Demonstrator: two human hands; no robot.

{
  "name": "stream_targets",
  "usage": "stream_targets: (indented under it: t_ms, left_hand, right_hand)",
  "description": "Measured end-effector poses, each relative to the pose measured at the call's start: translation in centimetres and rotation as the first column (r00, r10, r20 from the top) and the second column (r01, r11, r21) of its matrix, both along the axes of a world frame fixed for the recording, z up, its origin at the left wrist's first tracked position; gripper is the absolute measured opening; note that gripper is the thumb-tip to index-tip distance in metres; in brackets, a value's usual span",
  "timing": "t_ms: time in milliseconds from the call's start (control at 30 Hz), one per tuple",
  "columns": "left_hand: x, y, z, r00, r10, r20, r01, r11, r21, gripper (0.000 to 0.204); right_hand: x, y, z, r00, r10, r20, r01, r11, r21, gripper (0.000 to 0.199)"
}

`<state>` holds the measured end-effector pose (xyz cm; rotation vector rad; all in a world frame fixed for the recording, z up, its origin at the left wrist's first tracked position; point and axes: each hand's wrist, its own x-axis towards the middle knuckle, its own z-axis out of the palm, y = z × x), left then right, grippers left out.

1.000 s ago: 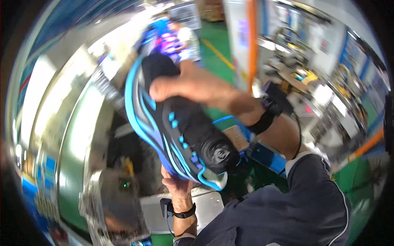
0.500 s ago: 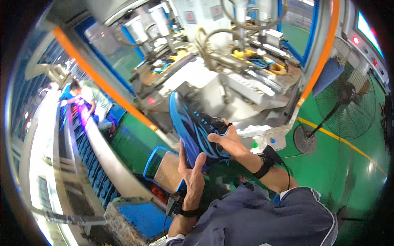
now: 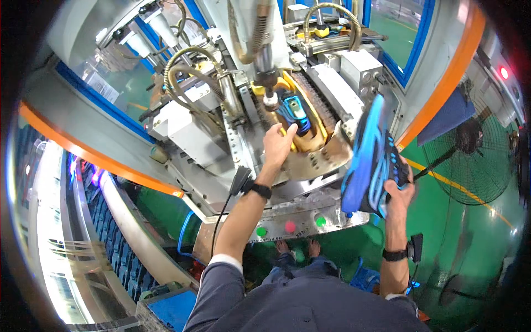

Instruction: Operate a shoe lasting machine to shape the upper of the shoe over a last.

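The right hand point(image 3: 399, 193) grips a black-and-blue shoe point(image 3: 365, 160) at three o'clock. At one o'clock, the left hand point(image 3: 276, 146) is at the smaller blue piece point(image 3: 294, 110) in the yellow mould point(image 3: 310, 144); whether its fingers grip cannot be told. Apparently handling that piece, it needs a sure hold next.

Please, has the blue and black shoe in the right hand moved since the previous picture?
Yes, to the right: the shoe was left of the right-hand green button; now it is right of it.
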<state>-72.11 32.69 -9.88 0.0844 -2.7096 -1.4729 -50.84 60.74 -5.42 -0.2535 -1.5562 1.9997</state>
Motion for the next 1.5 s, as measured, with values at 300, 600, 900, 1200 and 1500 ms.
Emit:
stream_targets:
  t_ms: [300, 600, 900, 1200, 1500]
  left_hand:
    - [-11.1, 2.0, -6.8, 0.946, 0.316, -0.079, -0.325, 0.919, -0.224, 0.041]
    - [-1.9, -8.2, -0.2, 0.905, 0.03, 0.424, -0.403, 0.374, 0.835, 0.023]
    - [26.1, -20.8, 8.1, 0.896, 0.272, 0.352, -0.439, 0.669, 0.6, 0.039]
    - [42.8, -15.5, 7.7, 0.107, 0.933, 0.343, -0.873, -0.077, 0.482, 0.03]
    - [50.2, -10.0, 3.0, 0.155, 0.915, 0.373, -0.943, 0.025, 0.331, 0.026]
  right_hand:
    - [-0.2, 5.4, 1.4, 0.952, -0.29, 0.096, 0.249, 0.918, 0.309, 0.075]
    - [-26.9, 1.3, 10.4, 0.903, -0.249, 0.351, -0.131, 0.619, 0.775, 0.073]
    - [-40.7, -20.2, -3.4, 0.84, -0.068, 0.539, -0.5, 0.294, 0.815, 0.046]
    - [-38.8, -24.6, -11.1, 0.959, -0.159, 0.235, -0.163, 0.369, 0.915, 0.061]
    - [-6.7, -26.7, -13.0, 0.647, 0.755, 0.107, -0.527, 0.34, 0.779, 0.035]
